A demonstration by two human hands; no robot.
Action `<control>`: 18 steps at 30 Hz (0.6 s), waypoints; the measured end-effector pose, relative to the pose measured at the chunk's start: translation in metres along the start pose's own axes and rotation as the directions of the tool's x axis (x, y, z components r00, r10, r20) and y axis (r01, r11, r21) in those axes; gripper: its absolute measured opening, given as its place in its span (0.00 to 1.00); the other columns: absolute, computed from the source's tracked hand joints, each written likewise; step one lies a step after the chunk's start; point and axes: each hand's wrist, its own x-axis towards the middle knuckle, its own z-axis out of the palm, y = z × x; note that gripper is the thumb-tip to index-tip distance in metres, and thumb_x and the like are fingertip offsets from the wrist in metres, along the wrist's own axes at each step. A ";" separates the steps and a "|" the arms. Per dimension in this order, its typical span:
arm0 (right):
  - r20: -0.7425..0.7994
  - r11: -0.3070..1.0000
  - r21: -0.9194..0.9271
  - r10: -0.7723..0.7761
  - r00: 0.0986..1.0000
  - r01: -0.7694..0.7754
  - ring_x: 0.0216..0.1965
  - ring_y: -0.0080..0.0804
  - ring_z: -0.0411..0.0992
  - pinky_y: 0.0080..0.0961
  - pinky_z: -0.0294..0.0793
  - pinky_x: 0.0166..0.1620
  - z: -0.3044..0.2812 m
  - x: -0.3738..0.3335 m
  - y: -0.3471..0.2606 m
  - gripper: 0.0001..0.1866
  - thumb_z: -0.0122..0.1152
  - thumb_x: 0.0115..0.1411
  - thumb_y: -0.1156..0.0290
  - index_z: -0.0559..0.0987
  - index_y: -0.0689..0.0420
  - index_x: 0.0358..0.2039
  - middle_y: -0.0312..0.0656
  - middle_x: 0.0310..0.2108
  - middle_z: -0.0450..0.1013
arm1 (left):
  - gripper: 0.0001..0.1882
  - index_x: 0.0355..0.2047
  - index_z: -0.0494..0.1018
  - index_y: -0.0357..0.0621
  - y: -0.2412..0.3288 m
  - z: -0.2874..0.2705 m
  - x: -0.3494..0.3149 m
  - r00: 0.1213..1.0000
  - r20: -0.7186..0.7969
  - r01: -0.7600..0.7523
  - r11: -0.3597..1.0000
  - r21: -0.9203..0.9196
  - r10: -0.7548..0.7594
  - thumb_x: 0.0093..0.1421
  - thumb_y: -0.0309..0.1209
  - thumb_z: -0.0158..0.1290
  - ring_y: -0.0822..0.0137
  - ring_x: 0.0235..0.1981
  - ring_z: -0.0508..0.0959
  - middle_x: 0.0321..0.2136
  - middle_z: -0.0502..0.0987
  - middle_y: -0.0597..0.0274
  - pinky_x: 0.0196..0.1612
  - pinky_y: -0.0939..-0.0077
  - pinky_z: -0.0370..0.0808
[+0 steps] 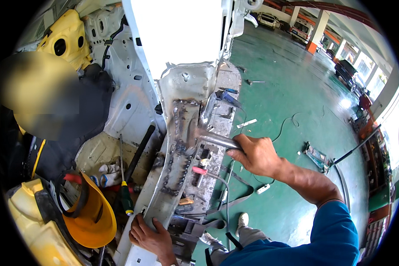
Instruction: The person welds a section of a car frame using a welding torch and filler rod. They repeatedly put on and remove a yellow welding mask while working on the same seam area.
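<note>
My right hand [258,155] is closed round the shiny metal handle of a hammer [219,140]. The hammer's far end is smeared by motion over the welded metal of a car body's sill [179,162], at the foot of a pillar [186,82]. Rough weld beads and brown scorch marks run along that patch. Lower down, my left hand [153,239] lies on the sill's edge with its fingers apart, holding nothing. A green-and-yellow screwdriver [127,199] lies just beyond it, inside the body. A red-ended tool with a cable [199,170] rests right of the weld.
Another person [93,106] in dark clothing is inside the body at left. Nearby are a yellow welding mask [95,217], gloves [108,175] and a black bar [139,150]. A blue power tool [229,98], a floor jack [317,157] and cables lie to the right.
</note>
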 end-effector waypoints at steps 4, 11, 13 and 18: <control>-0.019 0.958 0.072 -0.275 0.961 0.276 0.23 0.50 0.76 0.45 0.73 0.24 -0.024 0.001 -0.030 0.22 0.61 0.66 0.48 0.76 0.57 0.38 0.47 0.24 0.75 | 0.21 0.55 0.72 0.39 -0.001 0.001 -0.002 1.000 -0.004 -0.008 0.999 0.049 0.009 0.68 0.40 0.53 0.49 0.49 0.74 0.50 0.76 0.50 0.59 0.50 0.63; 0.052 0.999 -0.034 -0.012 0.999 0.014 0.19 0.56 0.73 0.48 0.71 0.24 0.004 -0.001 0.003 0.24 0.57 0.69 0.47 0.71 0.58 0.32 0.51 0.20 0.74 | 0.22 0.56 0.72 0.39 0.005 -0.001 -0.001 1.000 0.004 0.010 1.000 0.023 -0.010 0.68 0.40 0.53 0.49 0.49 0.74 0.50 0.76 0.51 0.59 0.50 0.63; 0.053 0.993 0.050 -0.112 0.992 0.109 0.21 0.56 0.73 0.46 0.71 0.24 -0.010 0.001 -0.007 0.25 0.60 0.67 0.45 0.74 0.58 0.35 0.50 0.20 0.72 | 0.22 0.56 0.72 0.38 0.001 -0.001 -0.001 1.000 -0.002 0.006 1.000 0.028 -0.006 0.67 0.40 0.54 0.49 0.49 0.74 0.50 0.76 0.51 0.59 0.50 0.63; 0.077 0.982 -0.053 -0.176 0.981 0.180 0.20 0.52 0.73 0.44 0.72 0.24 -0.005 0.005 0.021 0.26 0.61 0.65 0.42 0.76 0.57 0.36 0.46 0.19 0.72 | 0.22 0.55 0.73 0.38 -0.002 0.000 -0.001 0.999 -0.025 -0.022 0.999 0.026 0.023 0.66 0.40 0.54 0.48 0.50 0.74 0.50 0.77 0.49 0.59 0.50 0.63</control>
